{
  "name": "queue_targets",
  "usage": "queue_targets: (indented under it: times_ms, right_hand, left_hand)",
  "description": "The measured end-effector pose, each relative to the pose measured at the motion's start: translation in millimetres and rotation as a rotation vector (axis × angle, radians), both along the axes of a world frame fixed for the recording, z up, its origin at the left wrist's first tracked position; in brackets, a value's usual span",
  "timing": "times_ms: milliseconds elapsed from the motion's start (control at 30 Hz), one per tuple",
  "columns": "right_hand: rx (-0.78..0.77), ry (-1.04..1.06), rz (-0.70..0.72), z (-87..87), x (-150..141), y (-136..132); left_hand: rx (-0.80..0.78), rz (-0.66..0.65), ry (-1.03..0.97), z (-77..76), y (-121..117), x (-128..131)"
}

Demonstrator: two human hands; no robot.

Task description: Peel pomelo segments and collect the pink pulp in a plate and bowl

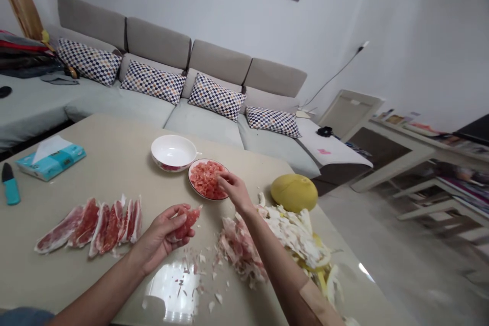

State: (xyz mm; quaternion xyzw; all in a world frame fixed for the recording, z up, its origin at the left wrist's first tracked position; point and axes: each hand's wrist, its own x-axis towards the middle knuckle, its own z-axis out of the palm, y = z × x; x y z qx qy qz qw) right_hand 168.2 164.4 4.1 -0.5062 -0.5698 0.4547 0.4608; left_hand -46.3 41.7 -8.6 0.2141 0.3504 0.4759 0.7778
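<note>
Head view: left hand (165, 233) curls round a pomelo segment (188, 223), seemingly steadying it; right hand (237, 191) bunches over plated pulp (204, 177), grip unclear.

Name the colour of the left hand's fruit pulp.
The fruit pulp is pinkish red, in the head view.

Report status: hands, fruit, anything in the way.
Left hand holding peeled red citrus segment. Right hand at red pulp on white, round, dark-rimmed plate; grip unclear. Pale pink membrane heap nearby, not blocking plate.
</note>
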Motion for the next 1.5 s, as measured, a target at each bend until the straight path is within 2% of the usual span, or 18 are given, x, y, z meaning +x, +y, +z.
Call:
queue_targets:
  times_ms: [167, 300, 367, 433, 467, 533, 600, 700, 833, 967, 1067, 1167, 1233, 1300, 1433, 1500]
  right_hand:
    - [0.132, -0.299, -0.096, 2.3, -1.3, 38.2]
    - [0.198, -0.408, -0.062, 9.7, -7.3, 34.0]
    - [0.224, -0.421, -0.033, 16.5, -11.0, 15.4]
    - [0.224, -0.411, 0.034, 23.9, -14.4, -14.1]
    - [0.207, -0.399, 0.093, 27.3, -15.7, -31.5]
    - [0.103, -0.295, 0.298, 32.6, -17.4, -66.5]
    - [0.055, -0.204, 0.379, 35.5, -18.0, -95.3]
    - [0.111, -0.176, 0.355, 36.1, -17.3, -118.5]
    - [0.124, -0.161, 0.292, 35.2, -13.8, -122.1]
    - [0.043, -0.07, 0.317, 33.3, -12.2, -119.9]
    - [-0.097, 0.073, 0.342, 28.3, -14.1, -117.2]
    - [-0.156, 0.138, 0.324, 21.5, -15.5, -104.1]
    - [-0.055, 0.003, 0.24, 16.9, -14.6, -84.1]
    - [0.127, -0.267, 0.11, 12.5, -12.1, -54.7]
    - [0.25, -0.419, -0.046, 7.6, -5.3, 8.6]
    - [0.292, -0.47, -0.071, 9.5, -3.3, 24.0]
  left_hand:
    - [-0.051, -0.033, -0.066, -2.4, 0.1, -1.5]
    - [-0.103, -0.038, -0.092, 0.9, -2.1, -2.1]
    - [-0.121, -0.041, -0.109, 1.6, -2.7, -2.5]
    - [-0.129, -0.052, -0.131, 1.2, -2.7, -2.4]
    - [-0.133, -0.062, -0.145, 0.7, -2.7, -2.0]
    - [-0.142, -0.085, -0.176, -0.7, -3.0, -0.2]
    - [-0.153, -0.113, -0.202, -1.9, -4.4, 2.6]
    - [-0.159, -0.155, -0.224, -2.5, -7.8, 7.0]
    - [-0.156, -0.188, -0.247, -1.2, -11.1, 9.8]
    - [-0.151, -0.193, -0.26, -0.5, -11.6, 9.6]
    - [-0.165, -0.182, -0.26, -1.3, -10.9, 8.5]
    - [-0.169, -0.166, -0.246, -1.6, -9.0, 6.7]
    - [-0.157, -0.148, -0.218, -0.9, -7.6, 5.5]
    - [-0.14, -0.128, -0.188, 0.0, -6.6, 4.8]
    - [-0.105, -0.106, -0.137, 1.5, -6.6, 5.0]
    - [-0.049, -0.108, -0.084, 2.8, -6.9, 5.1]
